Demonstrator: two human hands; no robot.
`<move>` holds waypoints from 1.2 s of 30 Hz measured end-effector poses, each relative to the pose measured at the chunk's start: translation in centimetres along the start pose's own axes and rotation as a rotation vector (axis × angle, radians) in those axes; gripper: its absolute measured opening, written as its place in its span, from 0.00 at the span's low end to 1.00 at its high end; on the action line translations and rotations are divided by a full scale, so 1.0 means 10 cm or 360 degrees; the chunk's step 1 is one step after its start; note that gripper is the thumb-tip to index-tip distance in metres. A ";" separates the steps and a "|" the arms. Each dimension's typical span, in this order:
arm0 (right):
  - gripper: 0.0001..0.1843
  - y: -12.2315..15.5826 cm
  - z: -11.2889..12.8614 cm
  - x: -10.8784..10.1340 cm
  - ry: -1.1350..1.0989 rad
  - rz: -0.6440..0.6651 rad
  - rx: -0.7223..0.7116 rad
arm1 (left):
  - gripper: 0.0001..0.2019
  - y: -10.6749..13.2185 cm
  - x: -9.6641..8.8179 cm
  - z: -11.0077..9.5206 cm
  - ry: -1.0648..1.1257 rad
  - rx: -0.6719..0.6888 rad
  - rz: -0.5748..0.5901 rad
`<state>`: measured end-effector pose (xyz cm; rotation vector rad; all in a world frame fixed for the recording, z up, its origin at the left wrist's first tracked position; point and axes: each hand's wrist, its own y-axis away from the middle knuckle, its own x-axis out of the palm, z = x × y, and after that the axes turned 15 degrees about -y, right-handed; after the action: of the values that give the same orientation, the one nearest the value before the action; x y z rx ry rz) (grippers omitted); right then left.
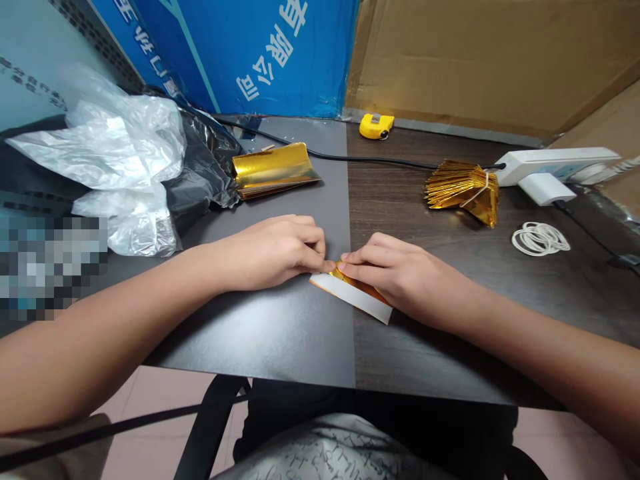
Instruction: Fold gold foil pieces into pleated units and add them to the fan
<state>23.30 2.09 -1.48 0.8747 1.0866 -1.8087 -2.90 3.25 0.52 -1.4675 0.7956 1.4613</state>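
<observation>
The printed shirt (340, 448) is cut off; fingers (363, 271) partly hide gold paper (351, 296).

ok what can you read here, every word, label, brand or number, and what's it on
"有限公司": blue panel
Blue panel, left part: more characters, too slanted to read surely
Pale board: small print, too blurred
Shirt: script lettering, too small
</observation>
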 end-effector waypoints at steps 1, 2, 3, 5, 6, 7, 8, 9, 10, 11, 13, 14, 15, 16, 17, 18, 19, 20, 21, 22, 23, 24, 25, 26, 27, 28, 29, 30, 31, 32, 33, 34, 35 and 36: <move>0.14 0.00 0.00 0.00 -0.0006 -0.0001 0.0000 | 0.12 0.00 -0.01 0.00 0.0001 0.0002 0.0014; 0.14 0.00 0.00 0.00 -0.0012 0.0001 0.0002 | 0.12 0.00 -0.01 0.00 0.0000 0.0004 0.0020; 0.14 0.00 0.00 0.00 -0.0017 0.0003 0.0004 | 0.12 0.00 -0.02 -0.01 -0.0004 0.0004 0.0028; 0.15 0.00 -0.01 0.01 -0.0033 -0.0003 0.0025 | 0.12 0.00 -0.04 -0.01 -0.0011 -0.0006 0.0047; 0.15 0.01 -0.01 0.01 -0.0042 -0.0005 0.0040 | 0.13 0.00 -0.04 -0.01 -0.0009 -0.0015 0.0054; 0.15 0.01 -0.02 0.01 -0.0053 -0.0003 0.0054 | 0.13 0.00 -0.05 -0.01 -0.0002 -0.0027 0.0061; 0.15 0.01 -0.02 0.01 -0.0065 -0.0001 0.0063 | 0.13 0.00 -0.05 -0.01 0.0014 -0.0037 0.0069; 0.16 0.01 -0.02 0.00 -0.0077 -0.0002 0.0065 | 0.14 0.00 -0.05 0.00 0.0036 -0.0046 0.0075; 0.16 0.02 -0.02 0.00 -0.0083 -0.0003 0.0067 | 0.14 0.00 -0.05 0.00 0.0060 -0.0054 0.0075; 0.16 0.02 -0.01 0.00 -0.0082 -0.0003 0.0063 | 0.14 0.00 -0.04 0.01 0.0081 -0.0061 0.0082; 0.17 0.02 0.00 -0.01 -0.0059 -0.0001 0.0045 | 0.15 -0.01 -0.04 0.01 0.0106 -0.0078 0.0103; 0.17 0.02 0.00 -0.01 -0.0040 0.0006 0.0040 | 0.15 -0.01 -0.04 0.02 0.0109 -0.0086 0.0118; 0.18 0.02 0.00 -0.02 -0.0028 0.0015 0.0036 | 0.15 -0.01 -0.04 0.02 0.0105 -0.0092 0.0132; 0.18 0.02 0.00 -0.02 -0.0021 0.0022 0.0030 | 0.15 -0.01 -0.05 0.02 0.0096 -0.0095 0.0144; 0.18 0.02 0.00 -0.02 -0.0020 0.0024 0.0025 | 0.15 -0.02 -0.05 0.02 0.0084 -0.0094 0.0152; 0.18 0.03 0.00 -0.02 -0.0019 0.0030 0.0028 | 0.15 -0.02 -0.05 0.01 0.0069 -0.0091 0.0154; 0.18 0.03 0.00 -0.01 -0.0020 0.0037 0.0030 | 0.15 -0.02 -0.05 0.01 0.0052 -0.0085 0.0153; 0.18 0.03 0.00 -0.01 -0.0019 0.0042 0.0034 | 0.15 -0.02 -0.05 0.01 0.0032 -0.0082 0.0147; 0.18 0.03 0.00 -0.01 -0.0017 0.0047 0.0042 | 0.14 -0.02 -0.05 0.00 0.0013 -0.0077 0.0141; 0.18 0.03 0.01 -0.01 -0.0012 0.0057 0.0051 | 0.14 -0.01 -0.05 0.00 -0.0007 -0.0073 0.0136; 0.18 0.02 0.01 -0.01 -0.0005 0.0066 0.0058 | 0.14 -0.01 -0.05 0.00 -0.0027 -0.0070 0.0131; 0.19 0.02 0.02 -0.01 0.0004 0.0077 0.0057 | 0.14 -0.01 -0.05 0.00 -0.0047 -0.0067 0.0130; 0.19 0.01 0.02 -0.01 0.0017 0.0088 0.0054 | 0.13 -0.01 -0.05 -0.01 -0.0068 -0.0061 0.0132; 0.19 0.01 0.03 -0.01 0.0034 0.0099 0.0050 | 0.13 0.00 -0.05 -0.01 -0.0088 -0.0052 0.0131; 0.20 0.01 0.03 -0.01 0.0049 0.0104 0.0043 | 0.13 0.00 -0.04 -0.01 -0.0105 -0.0039 0.0130; 0.20 0.01 0.04 -0.02 0.0062 0.0100 0.0036 | 0.13 0.00 -0.04 -0.01 -0.0114 -0.0025 0.0123; 0.20 0.02 0.04 -0.02 0.0068 0.0093 0.0032 | 0.13 0.00 -0.04 -0.01 -0.0114 -0.0009 0.0118; 0.21 0.02 0.04 -0.03 0.0065 0.0092 0.0033 | 0.13 0.00 -0.04 -0.01 -0.0109 0.0001 0.0115; 0.21 0.03 0.04 -0.03 0.0053 0.0097 0.0039 | 0.14 0.00 -0.05 -0.01 -0.0099 0.0004 0.0120; 0.21 0.03 0.04 -0.03 0.0034 0.0111 0.0046 | 0.14 0.00 -0.05 0.00 -0.0084 -0.0001 0.0133; 0.21 0.04 0.04 -0.04 0.0013 0.0125 0.0055 | 0.14 -0.01 -0.06 0.00 -0.0062 -0.0010 0.0150; 0.21 0.04 0.04 -0.04 -0.0007 0.0141 0.0066 | 0.15 -0.01 -0.06 0.01 -0.0034 -0.0019 0.0167; 0.21 0.04 0.04 -0.03 -0.0025 0.0150 0.0079 | 0.15 -0.01 -0.07 0.01 0.0005 -0.0026 0.0179; 0.20 0.04 0.03 -0.03 -0.0045 0.0147 0.0086 | 0.15 -0.02 -0.07 0.02 0.0058 -0.0033 0.0182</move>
<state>23.71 1.76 -1.21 0.9139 0.9680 -1.7754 -2.91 3.40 1.27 -1.4886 0.9022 1.5357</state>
